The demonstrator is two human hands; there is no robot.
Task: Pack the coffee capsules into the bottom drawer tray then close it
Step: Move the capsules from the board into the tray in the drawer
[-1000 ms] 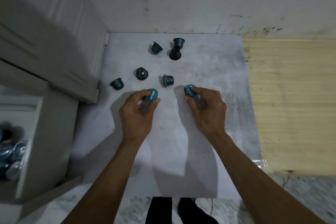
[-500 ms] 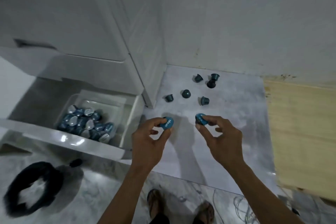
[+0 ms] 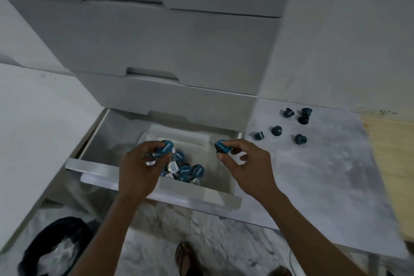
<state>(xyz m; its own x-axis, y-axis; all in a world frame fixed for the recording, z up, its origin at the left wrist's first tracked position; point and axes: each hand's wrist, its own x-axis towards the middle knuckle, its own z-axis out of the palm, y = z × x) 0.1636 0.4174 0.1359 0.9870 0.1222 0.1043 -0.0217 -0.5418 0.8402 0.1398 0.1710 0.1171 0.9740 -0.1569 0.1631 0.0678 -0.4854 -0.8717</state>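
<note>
The white bottom drawer (image 3: pixel 154 195) stands pulled out, and a clear tray (image 3: pixel 220 177) inside it holds a pile of several blue coffee capsules (image 3: pixel 189 170). My left hand (image 3: pixel 140 168) hovers over the tray and pinches a blue capsule (image 3: pixel 166 148); a silvery capsule shows under its fingers. My right hand (image 3: pixel 243 163) hangs above the tray's right side and pinches another blue capsule (image 3: pixel 221 147). Several dark teal capsules (image 3: pixel 276 130) lie loose on the grey slab (image 3: pixel 324 175) to the right.
The white cabinet (image 3: pixel 168 45) has shut drawers above the open one. A pale wooden board (image 3: pixel 394 163) borders the slab on the right. A black ring-shaped object (image 3: pixel 42 251) lies on the marble floor at lower left. A sandalled foot (image 3: pixel 187 260) shows below.
Both hands have carried their capsules left, from above the slab to above the tray in the open drawer. The view has swung left towards the cabinet.
</note>
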